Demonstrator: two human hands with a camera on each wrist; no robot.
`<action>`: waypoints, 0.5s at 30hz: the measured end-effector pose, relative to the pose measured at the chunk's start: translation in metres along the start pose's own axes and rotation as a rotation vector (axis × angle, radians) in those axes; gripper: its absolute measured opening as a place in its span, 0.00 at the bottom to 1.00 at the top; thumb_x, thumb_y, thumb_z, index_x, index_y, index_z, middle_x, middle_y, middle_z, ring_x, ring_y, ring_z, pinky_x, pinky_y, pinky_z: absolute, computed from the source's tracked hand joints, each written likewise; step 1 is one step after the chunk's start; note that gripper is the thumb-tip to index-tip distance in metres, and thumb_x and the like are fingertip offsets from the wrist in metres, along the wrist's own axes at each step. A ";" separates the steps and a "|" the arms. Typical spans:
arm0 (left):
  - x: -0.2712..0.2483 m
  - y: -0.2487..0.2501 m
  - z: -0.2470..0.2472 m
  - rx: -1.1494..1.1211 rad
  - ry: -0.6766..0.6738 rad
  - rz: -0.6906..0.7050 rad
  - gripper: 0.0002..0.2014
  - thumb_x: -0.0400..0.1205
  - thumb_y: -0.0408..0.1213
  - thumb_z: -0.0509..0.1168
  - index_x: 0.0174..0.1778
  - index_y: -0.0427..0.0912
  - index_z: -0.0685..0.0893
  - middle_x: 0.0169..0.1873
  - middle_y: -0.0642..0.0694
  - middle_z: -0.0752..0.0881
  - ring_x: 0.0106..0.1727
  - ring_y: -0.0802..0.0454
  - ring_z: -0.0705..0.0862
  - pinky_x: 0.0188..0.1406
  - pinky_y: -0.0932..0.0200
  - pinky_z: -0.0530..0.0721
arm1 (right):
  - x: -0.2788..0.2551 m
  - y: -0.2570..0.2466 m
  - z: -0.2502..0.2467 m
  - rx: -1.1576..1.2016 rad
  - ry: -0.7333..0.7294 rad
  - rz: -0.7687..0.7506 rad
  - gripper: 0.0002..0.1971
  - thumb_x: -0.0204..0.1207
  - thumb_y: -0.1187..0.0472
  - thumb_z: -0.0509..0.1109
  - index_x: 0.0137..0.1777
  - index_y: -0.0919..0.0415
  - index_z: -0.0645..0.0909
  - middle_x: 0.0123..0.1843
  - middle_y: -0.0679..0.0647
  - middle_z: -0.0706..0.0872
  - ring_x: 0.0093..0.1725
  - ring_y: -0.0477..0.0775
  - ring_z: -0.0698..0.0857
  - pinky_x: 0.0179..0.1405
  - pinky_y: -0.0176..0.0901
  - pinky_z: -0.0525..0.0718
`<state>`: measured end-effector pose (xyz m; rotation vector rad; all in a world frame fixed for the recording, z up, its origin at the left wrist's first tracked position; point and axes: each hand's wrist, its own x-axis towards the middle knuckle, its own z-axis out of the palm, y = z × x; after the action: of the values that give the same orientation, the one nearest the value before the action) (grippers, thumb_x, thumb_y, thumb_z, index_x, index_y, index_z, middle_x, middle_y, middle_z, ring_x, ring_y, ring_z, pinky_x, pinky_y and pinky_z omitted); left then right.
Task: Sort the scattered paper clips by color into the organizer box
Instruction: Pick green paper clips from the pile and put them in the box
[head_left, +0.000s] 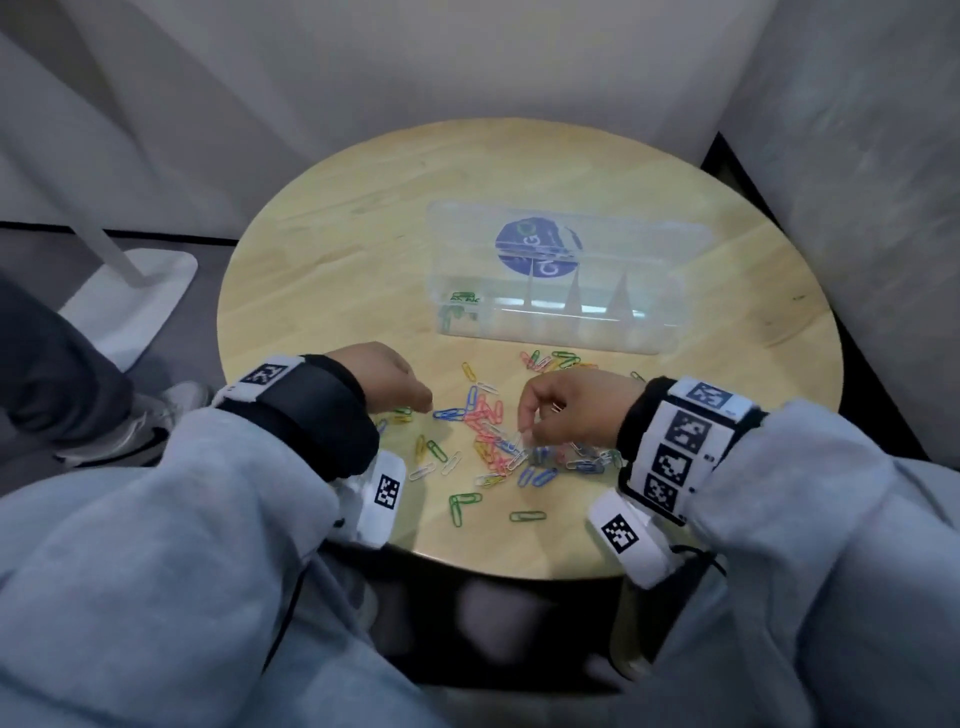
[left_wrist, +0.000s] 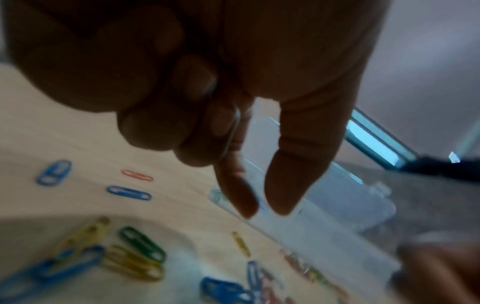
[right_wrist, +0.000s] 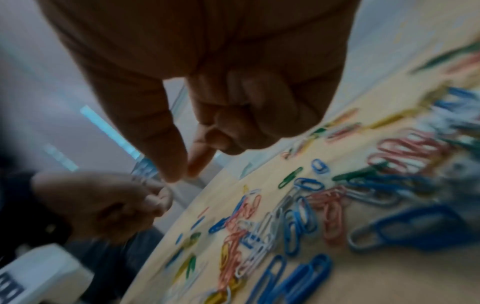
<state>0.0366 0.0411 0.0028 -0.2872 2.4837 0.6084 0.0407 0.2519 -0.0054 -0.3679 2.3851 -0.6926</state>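
Paper clips in blue, pink, green, yellow and white lie scattered on the near half of a round wooden table. Behind them stands the clear organizer box with its lid up; green clips sit in its leftmost compartment. My right hand hovers over the pile, thumb and index finger pinching the top of a white clip. My left hand is at the pile's left edge. In the left wrist view its curled fingers hold a pale clip, while thumb and index finger point down, slightly apart.
A white stand base and a shoe are on the floor to the left. Pale walls close in behind and to the right of the table. Two green clips lie nearest the table's front edge.
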 end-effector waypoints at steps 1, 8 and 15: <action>0.001 0.002 0.004 0.079 0.003 0.005 0.08 0.74 0.44 0.70 0.38 0.42 0.83 0.32 0.45 0.78 0.36 0.47 0.75 0.35 0.61 0.70 | 0.001 -0.005 0.001 -0.076 -0.024 -0.038 0.11 0.72 0.60 0.73 0.33 0.46 0.77 0.21 0.44 0.75 0.17 0.35 0.73 0.25 0.30 0.69; 0.014 0.007 0.031 0.450 -0.097 0.022 0.16 0.69 0.49 0.73 0.45 0.42 0.89 0.39 0.47 0.87 0.42 0.47 0.84 0.39 0.60 0.76 | 0.013 -0.025 0.017 -0.387 -0.109 -0.093 0.08 0.73 0.53 0.72 0.50 0.52 0.82 0.36 0.42 0.76 0.35 0.42 0.74 0.32 0.36 0.69; 0.019 -0.002 0.042 0.608 -0.113 0.106 0.11 0.68 0.43 0.71 0.43 0.43 0.88 0.37 0.47 0.86 0.39 0.47 0.84 0.34 0.60 0.76 | 0.039 -0.047 0.047 -0.741 -0.196 -0.090 0.11 0.75 0.54 0.69 0.52 0.61 0.83 0.45 0.53 0.84 0.41 0.54 0.79 0.29 0.38 0.72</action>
<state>0.0418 0.0583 -0.0401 0.1117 2.4462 -0.1059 0.0447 0.1790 -0.0297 -0.8075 2.3639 0.2184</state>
